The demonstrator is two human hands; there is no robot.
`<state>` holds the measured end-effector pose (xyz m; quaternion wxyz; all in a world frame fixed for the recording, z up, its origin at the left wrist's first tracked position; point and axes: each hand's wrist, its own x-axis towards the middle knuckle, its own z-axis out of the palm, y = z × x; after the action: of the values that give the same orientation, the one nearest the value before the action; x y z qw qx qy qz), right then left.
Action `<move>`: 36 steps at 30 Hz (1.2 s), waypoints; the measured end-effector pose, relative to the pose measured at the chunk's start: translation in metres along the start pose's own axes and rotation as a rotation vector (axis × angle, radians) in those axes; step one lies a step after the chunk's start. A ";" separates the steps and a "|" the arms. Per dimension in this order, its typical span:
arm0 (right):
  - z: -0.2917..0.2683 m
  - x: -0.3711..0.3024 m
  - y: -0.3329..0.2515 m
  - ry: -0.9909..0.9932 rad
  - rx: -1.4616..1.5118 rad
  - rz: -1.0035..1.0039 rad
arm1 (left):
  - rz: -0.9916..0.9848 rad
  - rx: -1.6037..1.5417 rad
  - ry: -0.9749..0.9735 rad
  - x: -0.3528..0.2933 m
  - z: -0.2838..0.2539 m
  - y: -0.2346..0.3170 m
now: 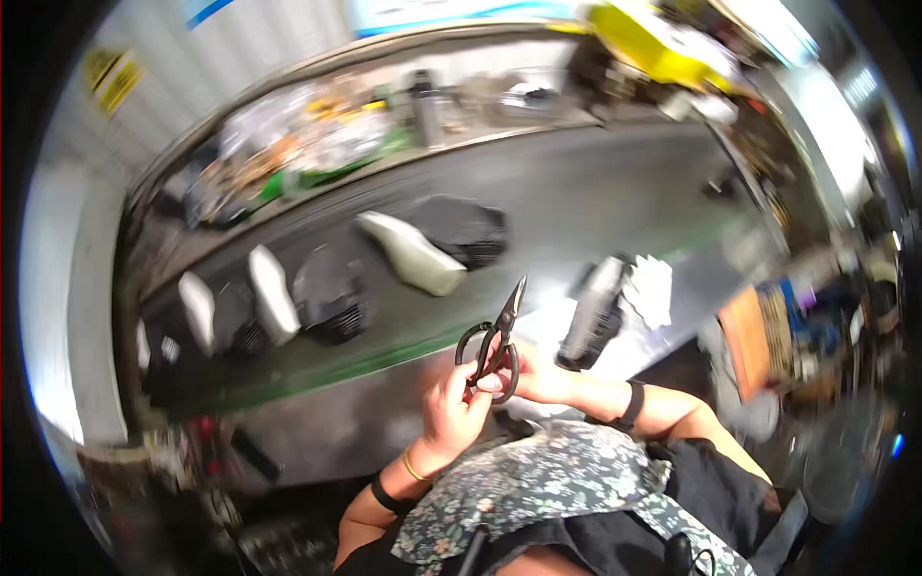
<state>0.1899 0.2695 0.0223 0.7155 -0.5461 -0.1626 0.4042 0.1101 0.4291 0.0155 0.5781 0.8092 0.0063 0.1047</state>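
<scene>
Both scissor blades (511, 307) lengthwise forward-right

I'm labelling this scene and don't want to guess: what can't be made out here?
Exact grip of the left hand and right hand on the scissors: head view, hands and scissors overlap.
Contents of the clear bags: head view, blur.
Fine detail of the black pieces: head view, blur.
Upper part of the pale blue panel: head view, cut off by the top edge.
</scene>
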 end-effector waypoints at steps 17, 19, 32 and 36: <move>-0.267 -0.457 0.067 1.193 -0.158 0.083 | -0.861 0.144 0.084 0.086 0.511 0.010; -0.276 -0.482 0.074 1.170 -0.134 0.088 | -0.689 0.586 0.310 0.087 0.536 -0.010; -0.336 -0.590 0.030 0.994 -0.138 -0.120 | -0.734 -0.723 -1.015 0.064 0.610 0.191; -0.333 -0.631 0.001 0.983 -0.310 -0.016 | -0.691 -0.703 -1.353 0.054 0.654 0.248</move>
<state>0.0224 -0.4241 0.0362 0.6210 -0.7701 0.1308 0.0653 0.2513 -0.2572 0.0546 0.6756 0.4224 -0.1275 -0.5907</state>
